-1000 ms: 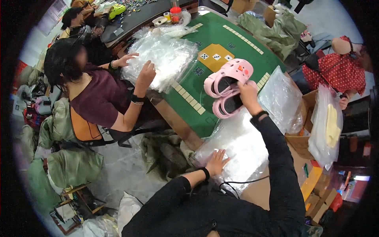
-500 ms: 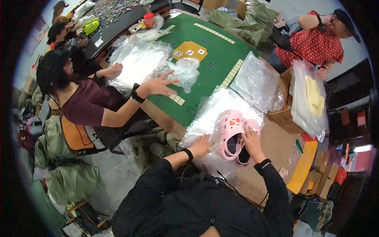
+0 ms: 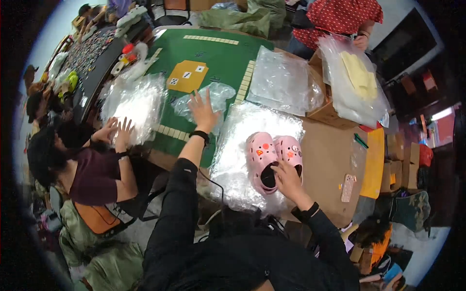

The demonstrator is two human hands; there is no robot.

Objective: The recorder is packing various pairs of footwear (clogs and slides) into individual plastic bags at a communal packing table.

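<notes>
A pair of pink clogs (image 3: 264, 149) with small charms lies side by side on a stack of clear plastic bags (image 3: 230, 150) in front of me. My right hand (image 3: 289, 182) is closed at their heel ends, with its fingers at the inner edge of the left clog's opening. Reaching forward, my left hand (image 3: 204, 112) is open with fingers spread. It is over the edge of a crumpled clear plastic bag (image 3: 221, 96) on the green table mat (image 3: 150, 58); whether it touches the bag is hard to tell.
To the left, a person in a maroon shirt (image 3: 94, 174) has both hands at another plastic stack (image 3: 141, 106). More bags (image 3: 279, 80) lie beside a cardboard box (image 3: 323, 106) at the right. A person in red (image 3: 340, 17) stands behind it. A phone (image 3: 347, 188) rests near the right edge.
My left hand has left the near edge of the bags and reached forward to the crumpled bag. My right hand stays at the clogs. The co-worker's hand has drawn back from the crumpled bag.
</notes>
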